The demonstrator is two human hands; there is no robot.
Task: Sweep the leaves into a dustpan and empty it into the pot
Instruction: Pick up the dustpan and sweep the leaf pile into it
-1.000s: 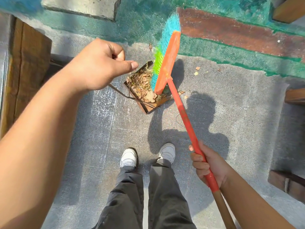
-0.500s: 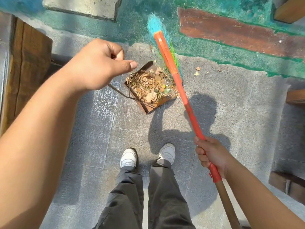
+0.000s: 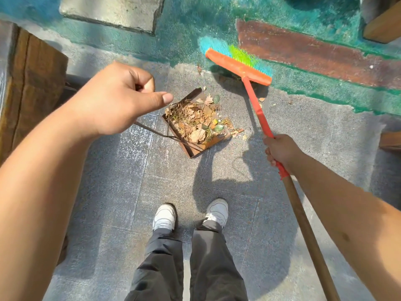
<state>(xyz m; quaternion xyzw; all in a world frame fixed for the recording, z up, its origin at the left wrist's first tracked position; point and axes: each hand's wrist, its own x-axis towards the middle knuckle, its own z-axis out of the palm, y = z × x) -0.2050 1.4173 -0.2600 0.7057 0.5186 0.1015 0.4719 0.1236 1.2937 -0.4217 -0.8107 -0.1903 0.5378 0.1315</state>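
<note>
Head view: the left hand (image 3: 112,98) grips the thin handle of the dustpan (image 3: 191,146), which sits on the floor holding leaves (image 3: 195,122). The right hand (image 3: 281,149) grips the broom (image 3: 256,101), its head beyond the dustpan.

right hand (image 3: 280,149) gripping broom (image 3: 256,98), leaves (image 3: 199,122) in dustpan (image 3: 195,149)

Rusty matt metal dustpan (image 3: 196,146), dry crinkled leaves (image 3: 195,122), glossy orange plastic broom (image 3: 238,67) head on a wooden handle, rough speckled stone paving (image 3: 121,192).
</note>
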